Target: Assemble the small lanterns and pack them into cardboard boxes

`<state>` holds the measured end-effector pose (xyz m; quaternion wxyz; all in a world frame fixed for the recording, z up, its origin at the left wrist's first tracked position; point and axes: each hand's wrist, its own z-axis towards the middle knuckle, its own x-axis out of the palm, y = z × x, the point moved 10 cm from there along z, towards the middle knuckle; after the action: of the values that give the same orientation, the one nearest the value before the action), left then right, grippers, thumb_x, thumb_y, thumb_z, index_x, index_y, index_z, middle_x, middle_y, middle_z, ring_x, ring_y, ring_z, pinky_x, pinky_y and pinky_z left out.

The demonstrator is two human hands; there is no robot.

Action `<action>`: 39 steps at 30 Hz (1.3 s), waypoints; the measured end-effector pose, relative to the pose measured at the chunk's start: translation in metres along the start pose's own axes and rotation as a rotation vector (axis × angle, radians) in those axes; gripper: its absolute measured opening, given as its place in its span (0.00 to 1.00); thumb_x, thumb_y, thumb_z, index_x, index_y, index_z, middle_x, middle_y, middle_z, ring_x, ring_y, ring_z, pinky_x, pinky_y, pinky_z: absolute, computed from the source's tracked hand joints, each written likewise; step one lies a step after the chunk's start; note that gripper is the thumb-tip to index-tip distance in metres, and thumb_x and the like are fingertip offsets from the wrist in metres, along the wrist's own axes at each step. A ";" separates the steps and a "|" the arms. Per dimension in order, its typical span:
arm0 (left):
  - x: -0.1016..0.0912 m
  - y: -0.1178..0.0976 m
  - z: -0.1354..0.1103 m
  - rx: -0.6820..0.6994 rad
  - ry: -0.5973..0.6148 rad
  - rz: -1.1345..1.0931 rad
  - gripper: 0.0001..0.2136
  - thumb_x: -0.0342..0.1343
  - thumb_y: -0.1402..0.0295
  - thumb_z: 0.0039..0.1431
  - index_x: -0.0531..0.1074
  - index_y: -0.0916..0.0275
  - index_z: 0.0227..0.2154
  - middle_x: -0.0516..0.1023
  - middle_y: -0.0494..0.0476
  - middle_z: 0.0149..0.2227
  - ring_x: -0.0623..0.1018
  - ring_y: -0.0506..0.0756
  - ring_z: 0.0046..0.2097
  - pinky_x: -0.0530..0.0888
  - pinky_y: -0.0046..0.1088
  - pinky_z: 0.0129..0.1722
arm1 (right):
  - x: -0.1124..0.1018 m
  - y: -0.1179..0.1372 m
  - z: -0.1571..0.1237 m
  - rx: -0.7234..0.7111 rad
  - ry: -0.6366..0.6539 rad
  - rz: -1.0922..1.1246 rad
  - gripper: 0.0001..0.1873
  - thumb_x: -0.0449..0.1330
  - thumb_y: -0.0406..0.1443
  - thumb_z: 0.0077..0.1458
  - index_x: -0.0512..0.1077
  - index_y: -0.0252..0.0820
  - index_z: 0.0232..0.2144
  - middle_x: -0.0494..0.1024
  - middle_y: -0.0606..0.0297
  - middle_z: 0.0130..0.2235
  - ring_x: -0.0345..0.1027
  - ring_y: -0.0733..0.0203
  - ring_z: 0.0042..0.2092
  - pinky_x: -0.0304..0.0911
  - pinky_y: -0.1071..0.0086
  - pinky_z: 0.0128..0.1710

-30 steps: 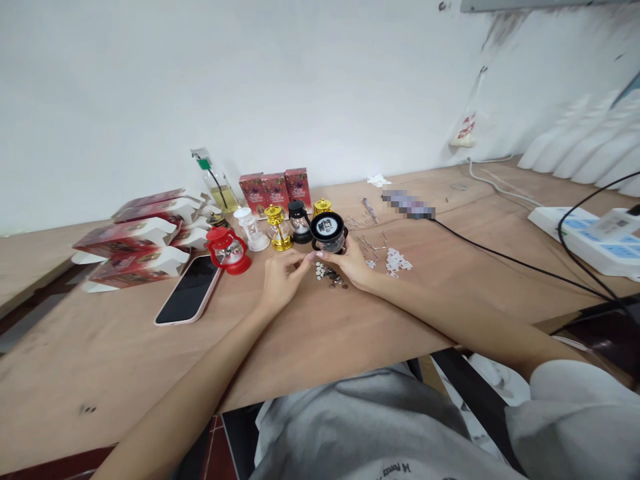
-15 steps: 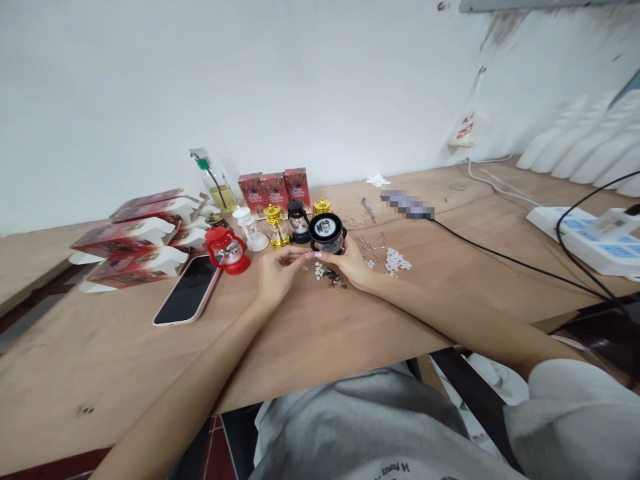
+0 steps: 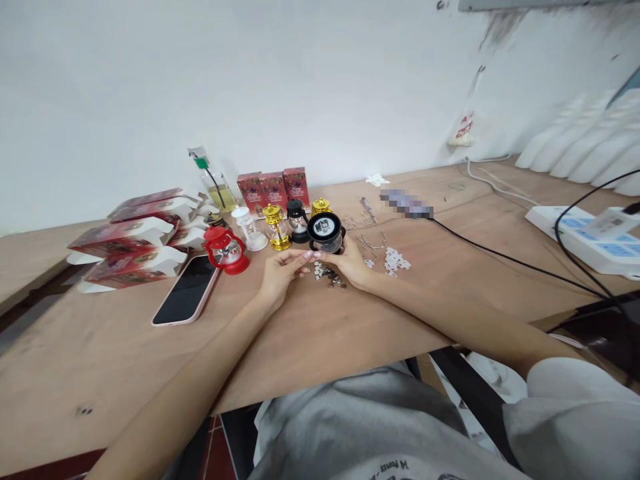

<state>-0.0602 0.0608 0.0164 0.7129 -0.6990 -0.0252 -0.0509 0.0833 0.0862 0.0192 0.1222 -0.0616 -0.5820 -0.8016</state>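
A small black lantern (image 3: 326,238) is tipped so its round base faces me, with a pale disc and dark parts in the recess. My right hand (image 3: 347,265) is closed round its side. The thumb and fingers of my left hand (image 3: 284,272) pinch together and meet my right thumb just below the base. Whatever is between those fingertips is too small to make out. Right under the hands lies a scatter of button cells (image 3: 327,273). Small white plastic pieces (image 3: 397,261) and thin metal wire pieces (image 3: 371,247) lie to the right.
Behind my left hand stand a red lantern (image 3: 226,251), a white lantern (image 3: 249,230), a gold lantern (image 3: 277,228) and another black lantern (image 3: 298,221). A phone (image 3: 186,291) and open red boxes (image 3: 135,267) lie left. A screwdriver (image 3: 369,209) and power strip (image 3: 585,233) are right.
My left fingertips have shifted slightly and now meet the right thumb, with the other left fingers a little lower. The black lantern stays in my right hand, hardly moved.
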 end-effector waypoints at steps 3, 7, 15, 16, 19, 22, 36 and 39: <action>0.000 0.007 -0.001 -0.076 -0.012 -0.058 0.21 0.73 0.58 0.27 0.78 0.65 0.27 0.79 0.56 0.29 0.69 0.44 0.24 0.67 0.19 0.24 | 0.001 0.000 0.000 -0.008 0.009 -0.004 0.33 0.74 0.43 0.29 0.67 0.43 0.40 0.76 0.59 0.45 0.70 0.53 0.48 0.62 0.53 0.54; -0.001 0.011 0.000 -0.113 -0.039 -0.084 0.22 0.74 0.59 0.22 0.77 0.66 0.24 0.73 0.49 0.21 0.66 0.43 0.23 0.64 0.18 0.22 | 0.001 -0.002 0.001 -0.031 0.020 -0.032 0.33 0.73 0.43 0.30 0.67 0.43 0.40 0.75 0.59 0.45 0.69 0.53 0.49 0.62 0.53 0.54; -0.001 0.015 0.004 -0.114 -0.022 -0.089 0.20 0.73 0.63 0.25 0.77 0.66 0.25 0.75 0.52 0.25 0.65 0.43 0.24 0.60 0.19 0.22 | 0.000 -0.003 0.002 -0.049 0.027 -0.068 0.34 0.73 0.44 0.31 0.67 0.43 0.42 0.75 0.59 0.46 0.68 0.52 0.50 0.61 0.52 0.55; -0.001 0.015 0.004 -0.113 -0.022 -0.084 0.20 0.74 0.62 0.25 0.77 0.66 0.25 0.75 0.52 0.25 0.65 0.43 0.24 0.60 0.19 0.22 | 0.000 -0.004 0.002 -0.044 0.029 -0.067 0.34 0.73 0.44 0.31 0.67 0.43 0.42 0.75 0.59 0.46 0.68 0.52 0.50 0.61 0.52 0.55; 0.000 0.015 0.004 -0.106 -0.011 -0.055 0.22 0.74 0.61 0.23 0.78 0.66 0.25 0.76 0.53 0.26 0.64 0.44 0.24 0.60 0.19 0.22 | 0.000 -0.004 0.002 -0.035 0.031 -0.063 0.34 0.73 0.44 0.31 0.67 0.43 0.41 0.75 0.58 0.46 0.68 0.51 0.50 0.61 0.52 0.55; 0.002 0.014 0.004 -0.100 0.010 -0.027 0.22 0.73 0.59 0.24 0.79 0.66 0.26 0.77 0.55 0.28 0.64 0.44 0.24 0.59 0.20 0.22 | 0.000 -0.004 0.002 -0.036 0.030 -0.065 0.33 0.73 0.43 0.31 0.66 0.43 0.40 0.75 0.58 0.46 0.68 0.51 0.50 0.61 0.51 0.55; 0.008 0.015 0.000 -0.130 0.022 -0.045 0.23 0.74 0.61 0.21 0.77 0.66 0.25 0.77 0.53 0.27 0.67 0.44 0.27 0.60 0.19 0.24 | 0.001 -0.006 0.003 -0.032 0.050 -0.068 0.34 0.72 0.44 0.32 0.67 0.44 0.42 0.75 0.59 0.48 0.68 0.51 0.52 0.61 0.53 0.55; 0.011 0.011 0.000 -0.094 0.045 -0.051 0.22 0.74 0.61 0.22 0.74 0.66 0.23 0.76 0.52 0.26 0.67 0.44 0.26 0.60 0.19 0.23 | 0.003 -0.005 0.002 -0.035 0.067 -0.051 0.33 0.73 0.43 0.31 0.67 0.44 0.41 0.75 0.59 0.48 0.68 0.50 0.52 0.61 0.52 0.55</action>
<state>-0.0481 0.0608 0.0067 0.6780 -0.7296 -0.0242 -0.0858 0.0791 0.0894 0.0163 0.1200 -0.0223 -0.5650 -0.8160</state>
